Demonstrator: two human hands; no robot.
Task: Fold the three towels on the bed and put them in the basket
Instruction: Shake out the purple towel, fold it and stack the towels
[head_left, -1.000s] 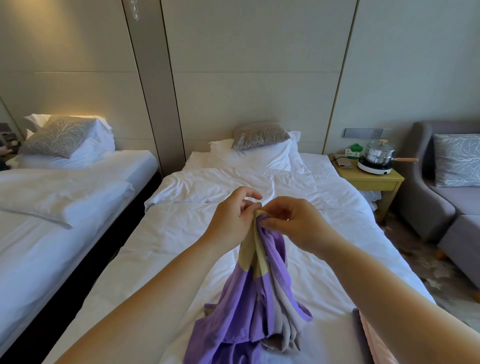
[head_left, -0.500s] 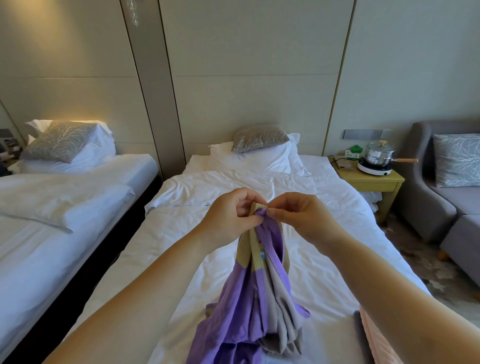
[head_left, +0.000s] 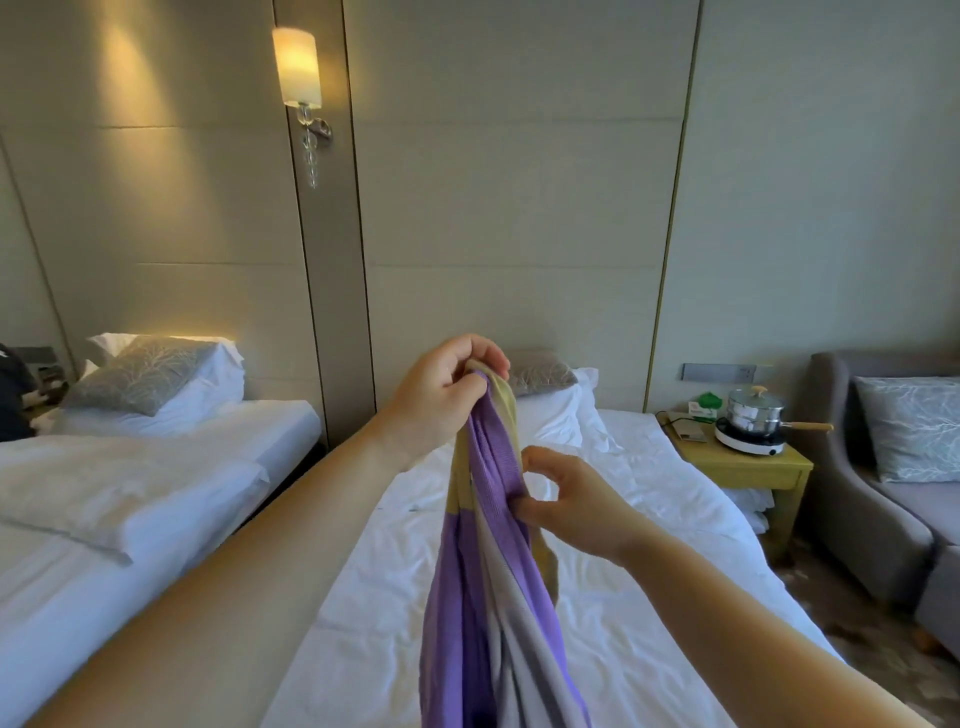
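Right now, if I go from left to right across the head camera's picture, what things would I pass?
Leftmost grey patterned cushion → wall lamp → left hand → striped towel → right hand → lidded steel pot → sofa cushion.

One wide-angle head view looks forward and a little down along the bed (head_left: 649, 597) toward the wall (head_left: 519, 208). It is close to the left hand (head_left: 441, 395) and right hand (head_left: 576, 504).

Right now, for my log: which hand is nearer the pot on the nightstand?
Right. The right hand pinches the towel left of the pot; the left hand grips its top, farther left.
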